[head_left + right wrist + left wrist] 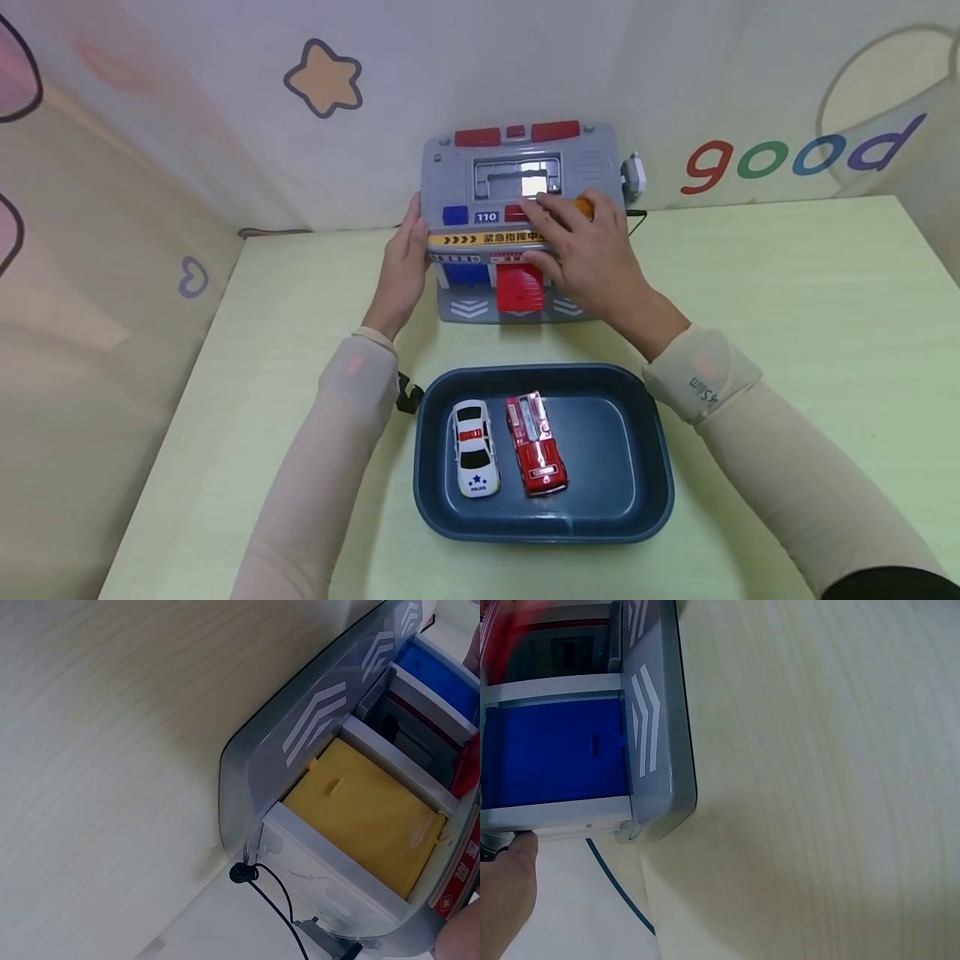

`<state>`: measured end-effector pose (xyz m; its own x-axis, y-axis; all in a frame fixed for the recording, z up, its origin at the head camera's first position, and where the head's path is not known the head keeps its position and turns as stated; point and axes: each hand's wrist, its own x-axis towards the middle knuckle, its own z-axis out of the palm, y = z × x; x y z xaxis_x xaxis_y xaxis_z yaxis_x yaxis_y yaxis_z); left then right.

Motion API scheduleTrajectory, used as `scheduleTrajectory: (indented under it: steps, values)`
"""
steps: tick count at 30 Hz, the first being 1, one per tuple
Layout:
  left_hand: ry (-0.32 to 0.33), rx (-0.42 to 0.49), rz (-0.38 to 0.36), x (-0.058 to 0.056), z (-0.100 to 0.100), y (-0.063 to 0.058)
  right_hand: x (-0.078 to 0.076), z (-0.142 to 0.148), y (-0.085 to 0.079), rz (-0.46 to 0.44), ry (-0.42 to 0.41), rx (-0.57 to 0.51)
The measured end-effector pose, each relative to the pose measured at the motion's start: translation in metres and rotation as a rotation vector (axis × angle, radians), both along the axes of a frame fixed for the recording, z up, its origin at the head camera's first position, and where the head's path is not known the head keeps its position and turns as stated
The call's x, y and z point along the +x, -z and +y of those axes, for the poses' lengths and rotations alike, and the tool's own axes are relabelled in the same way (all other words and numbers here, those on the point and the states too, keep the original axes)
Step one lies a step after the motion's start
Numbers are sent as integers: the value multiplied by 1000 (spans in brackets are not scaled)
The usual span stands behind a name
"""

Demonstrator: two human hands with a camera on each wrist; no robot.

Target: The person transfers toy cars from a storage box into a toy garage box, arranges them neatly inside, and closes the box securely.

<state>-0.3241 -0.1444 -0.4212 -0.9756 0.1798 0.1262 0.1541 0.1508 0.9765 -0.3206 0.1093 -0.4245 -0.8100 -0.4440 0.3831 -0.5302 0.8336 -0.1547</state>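
Note:
A grey toy garage station (pixel 596 171) stands at the back of the table with blue, red and yellow doors. My left hand (pixel 403 275) rests along its left side, fingers extended. Across the front top lies my right hand (pixel 596 254), its fingertips at the red button (pixel 514 213) and thumb by the front ledge. The red door (pixel 520 287) is swung up and out, showing a dark bay behind. Down and closed are the blue door (pixel 555 754) and the yellow door (pixel 367 814). An orange button (pixel 583 207) is partly hidden under my right hand.
In front of the station sits a dark blue tray (pixel 615 533) holding a white police car (pixel 476 450) and a red fire truck (pixel 536 446). A black cord (pixel 281 907) hangs at the station's right side. Behind is a printed cloth wall (pixel 450 58).

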Motion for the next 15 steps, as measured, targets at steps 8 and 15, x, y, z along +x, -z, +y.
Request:
scheduleTrajectory:
  steps: [8,15]
  values:
    - [2,12,10,-1,0,0,0,-1,0,2,3,2]
    - [3,17,17,0,-1,0,0,0,2,12,-5,9]
